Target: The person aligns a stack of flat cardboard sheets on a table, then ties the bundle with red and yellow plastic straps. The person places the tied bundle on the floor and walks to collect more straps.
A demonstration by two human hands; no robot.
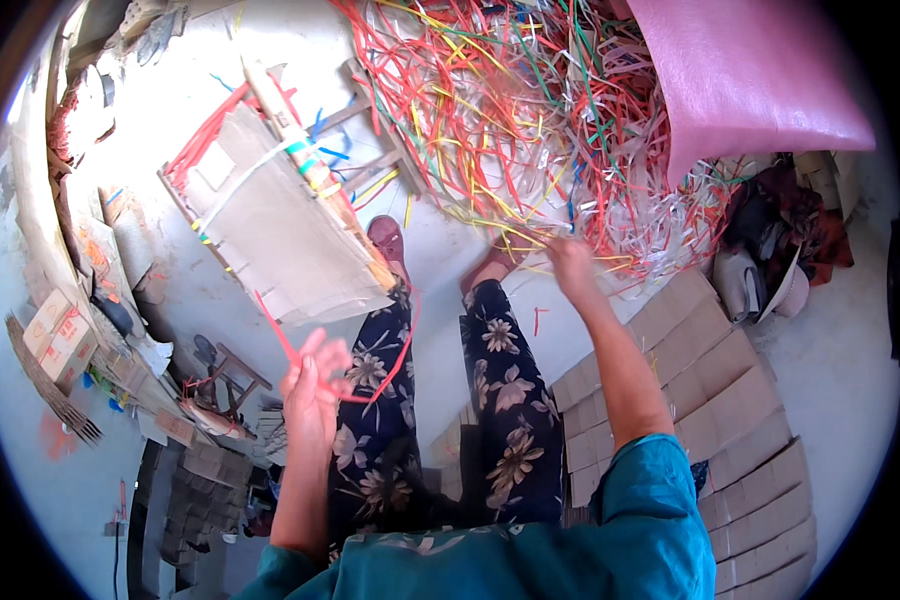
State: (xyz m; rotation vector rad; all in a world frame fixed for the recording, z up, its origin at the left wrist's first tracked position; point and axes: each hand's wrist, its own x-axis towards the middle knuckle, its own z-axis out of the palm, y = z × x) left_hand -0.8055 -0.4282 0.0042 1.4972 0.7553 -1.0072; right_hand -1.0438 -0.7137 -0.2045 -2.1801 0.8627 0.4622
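My left hand [315, 388] is closed on a thin red plastic strap [406, 350], which loops in front of my left leg. Its other end rises toward a stack of flat grey cardboard [275, 215] on a wooden frame. My right hand [574, 268] is at the near edge of a big tangled heap of plastic straps [510, 110], red, yellow, white and green. Yellow strands meet at its closed fingers, which are a little blurred. Across the cardboard lies a wooden bar [315, 170] wrapped with coloured straps.
A pink sheet [745, 80] covers the heap's right side. Folded cardboard [730, 430] is stacked in rows to my right. At left are a printed carton [60, 338], a small wooden stool [232, 378] and more cardboard [205, 490]. Clothes and a hat [788, 292] lie at far right.
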